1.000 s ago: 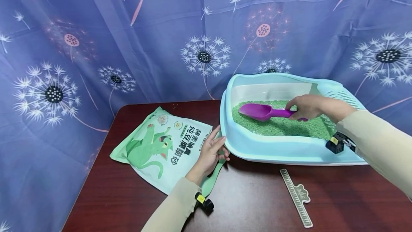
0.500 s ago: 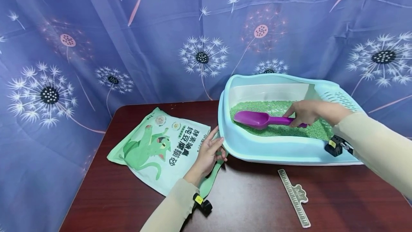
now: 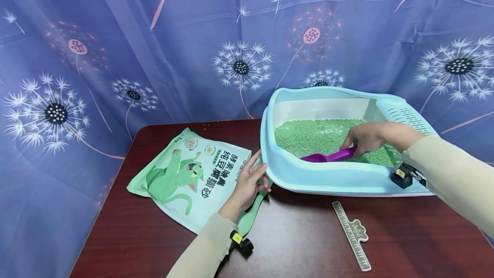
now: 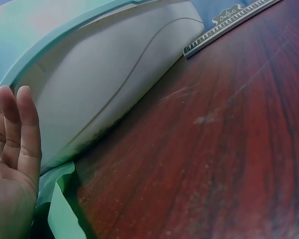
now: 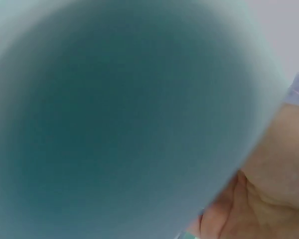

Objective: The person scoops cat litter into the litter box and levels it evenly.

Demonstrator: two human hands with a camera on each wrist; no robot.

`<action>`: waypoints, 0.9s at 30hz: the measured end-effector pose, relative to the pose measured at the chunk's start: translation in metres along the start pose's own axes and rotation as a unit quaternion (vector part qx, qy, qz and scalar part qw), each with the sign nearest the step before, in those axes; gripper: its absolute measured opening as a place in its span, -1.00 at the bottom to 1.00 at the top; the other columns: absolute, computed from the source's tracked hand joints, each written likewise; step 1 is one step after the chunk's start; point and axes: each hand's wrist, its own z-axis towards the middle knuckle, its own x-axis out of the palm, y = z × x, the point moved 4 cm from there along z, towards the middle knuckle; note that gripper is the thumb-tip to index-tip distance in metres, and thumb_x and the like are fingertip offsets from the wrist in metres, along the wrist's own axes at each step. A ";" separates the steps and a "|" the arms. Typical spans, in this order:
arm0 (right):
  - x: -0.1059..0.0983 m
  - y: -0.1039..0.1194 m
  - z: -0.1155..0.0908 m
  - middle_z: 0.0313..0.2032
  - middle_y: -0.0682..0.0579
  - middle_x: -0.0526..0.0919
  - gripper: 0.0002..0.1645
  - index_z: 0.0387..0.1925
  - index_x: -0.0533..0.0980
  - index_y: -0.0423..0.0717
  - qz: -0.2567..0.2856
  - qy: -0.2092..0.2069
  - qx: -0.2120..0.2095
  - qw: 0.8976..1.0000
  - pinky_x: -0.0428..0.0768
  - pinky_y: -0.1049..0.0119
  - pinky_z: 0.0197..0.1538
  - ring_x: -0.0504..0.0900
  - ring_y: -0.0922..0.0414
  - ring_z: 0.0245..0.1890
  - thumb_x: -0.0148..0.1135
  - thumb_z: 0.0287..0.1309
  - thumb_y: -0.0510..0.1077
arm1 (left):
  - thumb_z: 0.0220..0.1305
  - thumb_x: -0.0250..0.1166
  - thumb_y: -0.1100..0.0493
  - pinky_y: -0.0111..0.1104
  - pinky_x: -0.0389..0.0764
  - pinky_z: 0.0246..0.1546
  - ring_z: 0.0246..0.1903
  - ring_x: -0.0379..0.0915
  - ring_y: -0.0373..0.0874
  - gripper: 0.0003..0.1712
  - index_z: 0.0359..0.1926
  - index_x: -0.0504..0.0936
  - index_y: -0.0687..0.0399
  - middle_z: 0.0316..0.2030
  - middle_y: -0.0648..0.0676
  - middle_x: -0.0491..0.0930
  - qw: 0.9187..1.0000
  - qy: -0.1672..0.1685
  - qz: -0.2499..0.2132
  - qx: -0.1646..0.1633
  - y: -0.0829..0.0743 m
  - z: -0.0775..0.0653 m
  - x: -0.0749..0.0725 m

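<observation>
My right hand (image 3: 364,137) grips the handle of a purple scoop (image 3: 340,154) inside a light blue litter box (image 3: 328,178). The scoop's blade is low at the near wall, whose rim hides part of it. Green pellet litter (image 3: 308,134) covers the box floor. In the right wrist view a blurred blue-green surface fills most of the frame, with part of my right hand (image 5: 261,209) at lower right. At the box's left corner, my left hand (image 3: 248,183) touches the rim; its fingers (image 4: 29,129) look fairly straight in the left wrist view.
A white and green cat litter bag (image 3: 193,179) lies left of the box, partly under my left hand. In front of the box lies a flat bar-shaped bag clip (image 3: 352,237) on the dark red table (image 3: 301,243). A blue dandelion-print curtain (image 3: 185,46) hangs behind.
The scoop's blade has gone from above the litter at the left down toward the near wall, carried by my right hand. My left hand stays at the rim. The head view has shifted slightly.
</observation>
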 end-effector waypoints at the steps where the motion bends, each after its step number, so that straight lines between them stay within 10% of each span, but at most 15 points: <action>1: 0.000 0.000 0.000 -0.37 0.07 0.70 -0.49 0.09 0.59 -0.01 -0.002 0.003 -0.004 1.000 0.46 0.41 -0.43 0.47 0.18 -0.49 0.33 0.03 -0.27 | 0.38 0.16 0.04 -0.33 0.63 -0.53 -0.67 0.46 -0.30 -0.36 0.41 0.18 -0.38 -0.38 -0.07 0.61 1.000 0.000 0.000 0.000 0.000 0.000 0.000; 27: -0.002 0.007 0.007 -0.45 0.06 0.56 -0.47 0.23 0.47 -0.03 -0.101 -0.114 0.024 0.988 0.45 0.32 -0.43 0.40 0.19 -0.57 0.22 0.22 -0.07 | 0.38 0.16 0.03 -0.34 0.62 -0.55 -0.69 0.44 -0.30 -0.37 0.40 0.18 -0.40 -0.46 -0.08 0.55 1.000 0.000 -0.002 -0.002 -0.001 0.000 0.001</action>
